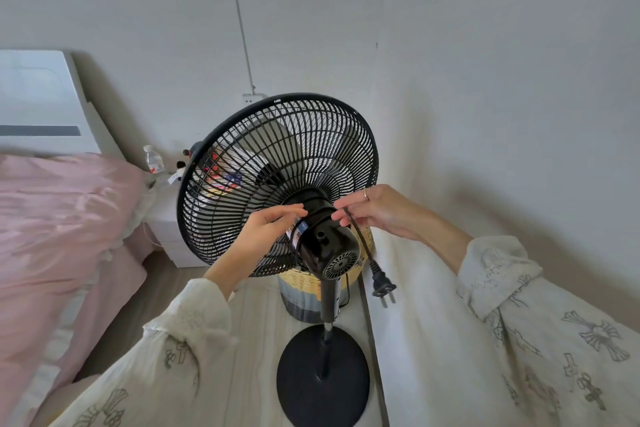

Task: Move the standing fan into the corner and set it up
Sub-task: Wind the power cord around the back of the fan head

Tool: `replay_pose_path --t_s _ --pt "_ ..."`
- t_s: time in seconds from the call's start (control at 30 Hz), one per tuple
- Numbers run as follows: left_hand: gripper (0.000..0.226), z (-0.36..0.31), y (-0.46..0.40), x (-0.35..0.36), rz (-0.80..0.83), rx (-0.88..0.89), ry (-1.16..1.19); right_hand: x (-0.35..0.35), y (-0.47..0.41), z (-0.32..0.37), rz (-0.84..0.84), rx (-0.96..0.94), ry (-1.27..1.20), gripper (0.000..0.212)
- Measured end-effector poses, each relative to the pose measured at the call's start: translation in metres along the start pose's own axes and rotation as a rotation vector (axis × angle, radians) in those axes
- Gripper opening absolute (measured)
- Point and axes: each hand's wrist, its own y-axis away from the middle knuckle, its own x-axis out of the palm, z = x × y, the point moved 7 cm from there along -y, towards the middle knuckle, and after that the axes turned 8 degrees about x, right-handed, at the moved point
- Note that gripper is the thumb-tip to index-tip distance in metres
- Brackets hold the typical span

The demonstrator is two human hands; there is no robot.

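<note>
The left hand was half closed, thumb and fingertips pinched on the black cord where it wrapped around the motor housing of the standing fan. The right hand was loosely curled, its fingers pinching the same power cord, from which one two-pin plug dangled free beside the pole. There was one fan, standing upright on its single round black base on the floor near the corner, close to the right-hand wall; its pole ran vertically, and its grille faced away from the person and tilted upward. Behind it stood one woven basket, and one water bottle stood beside the pink bed.
</note>
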Motion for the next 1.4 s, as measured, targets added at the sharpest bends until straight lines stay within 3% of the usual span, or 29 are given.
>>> replay_pose_path --t_s 0.17,0.33,0.47,0.6,0.8,1.07,1.13,1.4 --pt "0.037 -0.001 0.004 -0.007 0.015 -0.093 -0.144 0.021 -0.010 0.013 -0.131 -0.156 0.294 0.029" --pt "0.037 0.002 0.017 0.016 0.376 -0.205 -0.195 0.032 -0.020 0.016 -0.189 -0.204 0.377 0.021" --pt "0.015 -0.002 0.016 0.010 0.360 -0.126 -0.219 0.032 -0.021 0.017 -0.231 -0.256 0.455 0.012" --pt "0.022 0.009 0.020 0.000 0.390 -0.170 -0.254 0.024 -0.015 0.007 -0.243 -0.275 0.442 0.007" --pt "0.021 0.021 0.025 -0.004 0.328 -0.190 -0.221 0.012 -0.012 -0.031 -0.166 -0.124 0.094 0.009" --pt "0.018 0.035 0.025 0.002 0.343 -0.110 -0.407 0.009 -0.012 -0.040 -0.221 -0.149 0.007 0.009" --pt "0.017 0.042 0.025 0.005 0.348 -0.103 -0.425 0.011 -0.015 -0.047 -0.212 -0.115 -0.043 0.002" --pt "0.016 0.050 0.024 0.006 0.318 -0.090 -0.384 0.010 -0.031 -0.073 -0.326 0.055 -0.249 0.013"
